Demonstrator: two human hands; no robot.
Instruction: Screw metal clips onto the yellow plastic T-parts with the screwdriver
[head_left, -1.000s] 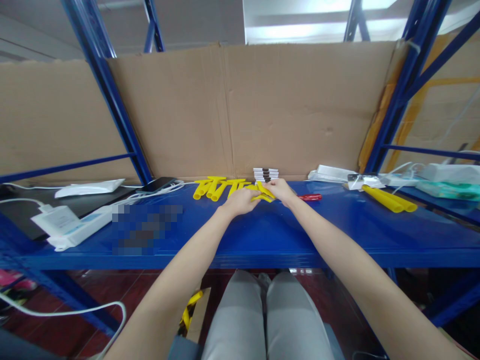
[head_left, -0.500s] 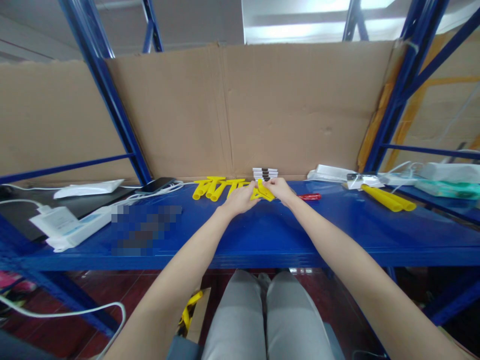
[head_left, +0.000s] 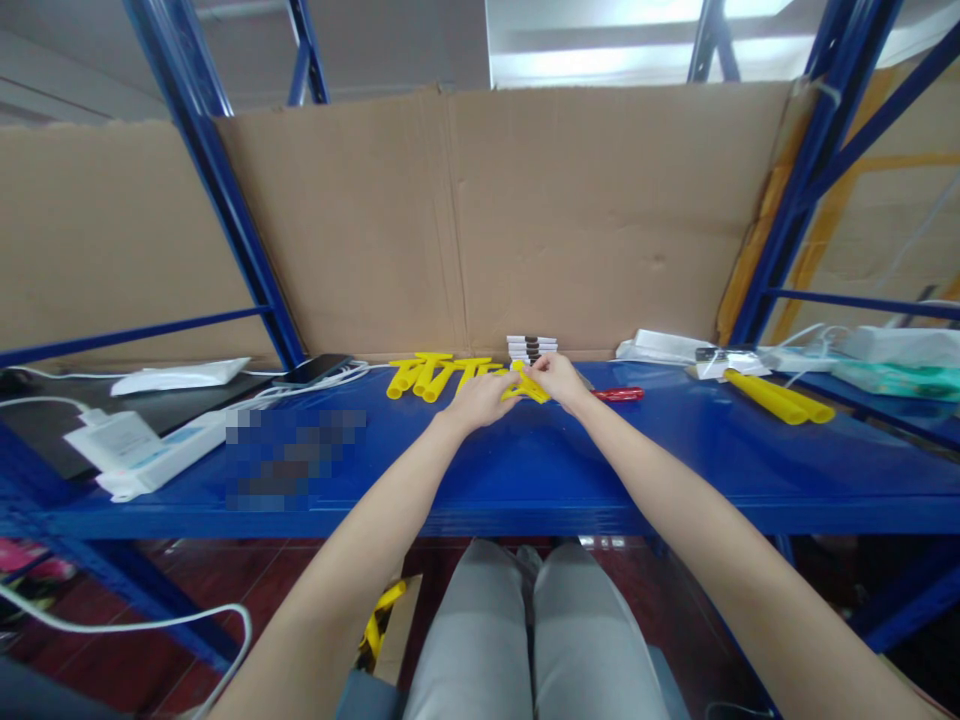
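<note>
My left hand (head_left: 484, 400) is closed around a yellow T-shaped plastic piece (head_left: 534, 388) above the back of the blue shelf. My right hand (head_left: 559, 380) has its fingertips pinched together at the upper side of that same piece. Whether something small sits between those fingertips is too fine to make out. Left of my hands, several more yellow T-shaped pieces (head_left: 435, 382) lie in a row. Just behind my hands is a stack of small white strips with dark bands (head_left: 532, 347). A red-handled tool (head_left: 619, 394) lies right beside my right wrist.
Two yellow tubes (head_left: 780, 398) lie at the right, near white packets (head_left: 667, 346). On the left are a white power strip (head_left: 161, 455), a phone (head_left: 319, 368) and cables. A cardboard panel (head_left: 570, 220) closes the back. Below, a box (head_left: 397, 630) holds yellow parts.
The yellow piece between my hands has turned a little, and its upper part sits lower. My right fingertips have shifted slightly on it. The view has moved only slightly.
</note>
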